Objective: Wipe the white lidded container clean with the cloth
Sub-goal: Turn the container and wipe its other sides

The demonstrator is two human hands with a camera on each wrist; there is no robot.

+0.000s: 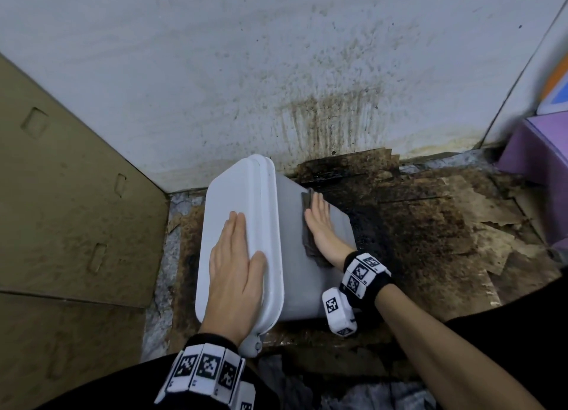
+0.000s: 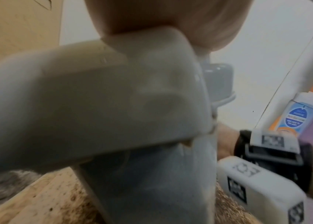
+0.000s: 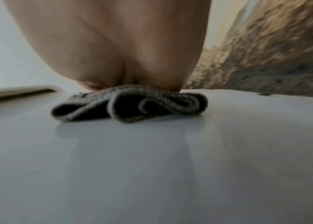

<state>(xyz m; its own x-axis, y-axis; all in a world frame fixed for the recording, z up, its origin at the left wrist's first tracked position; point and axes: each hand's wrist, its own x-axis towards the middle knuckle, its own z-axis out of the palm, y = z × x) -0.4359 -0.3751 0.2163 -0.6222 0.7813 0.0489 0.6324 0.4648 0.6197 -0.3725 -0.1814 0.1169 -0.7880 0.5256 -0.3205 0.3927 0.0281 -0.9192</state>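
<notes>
white lidded container [image 1: 310,274] tipped on its side on stained cardboard [image 1: 430,225] by the wall; left hand [image 1: 235,274] flat on the lid, fingers straight; right hand [image 1: 321,228] flat, pressing the cloth [image 3: 132,103] (folded, grey) against the container's side

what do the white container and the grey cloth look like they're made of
White lidded container: likely smooth, slightly glossy plastic; it shows a soft reflection under the cloth, with moulded rounded lid edges. Cloth: grey woven or terry-like fabric, judging by its nubbly texture and soft folds.
</notes>
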